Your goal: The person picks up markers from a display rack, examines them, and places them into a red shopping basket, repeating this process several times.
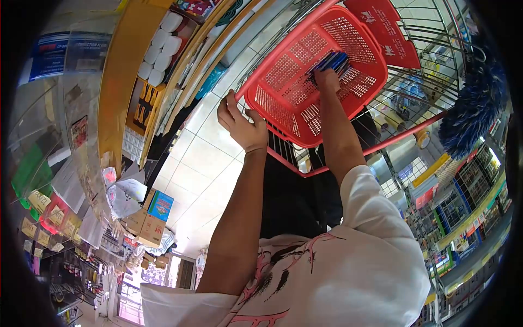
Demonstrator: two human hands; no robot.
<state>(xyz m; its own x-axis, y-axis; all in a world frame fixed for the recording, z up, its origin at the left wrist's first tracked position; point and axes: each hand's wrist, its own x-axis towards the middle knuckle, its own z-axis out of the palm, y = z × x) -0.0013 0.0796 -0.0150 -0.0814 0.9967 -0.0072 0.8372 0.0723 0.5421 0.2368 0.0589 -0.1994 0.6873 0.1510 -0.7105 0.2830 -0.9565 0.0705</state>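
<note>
A red plastic basket (283, 71) with perforated walls rests in a wire shopping cart (436, 82). Inside it, my right hand (328, 80) is closed on a bundle of blue and dark items (336, 62) near the basket's bottom. My left hand (242, 124) is at the basket's near left corner, by the cart's red edge, its fingers apart and nothing in them.
Shelves with white containers (162, 49) and orange-and-black packs (146, 106) line the left. A blue fluffy duster (474, 103) hangs at the right, above racks of goods. Cardboard boxes (146, 224) stand on the tiled floor (188, 163) at lower left.
</note>
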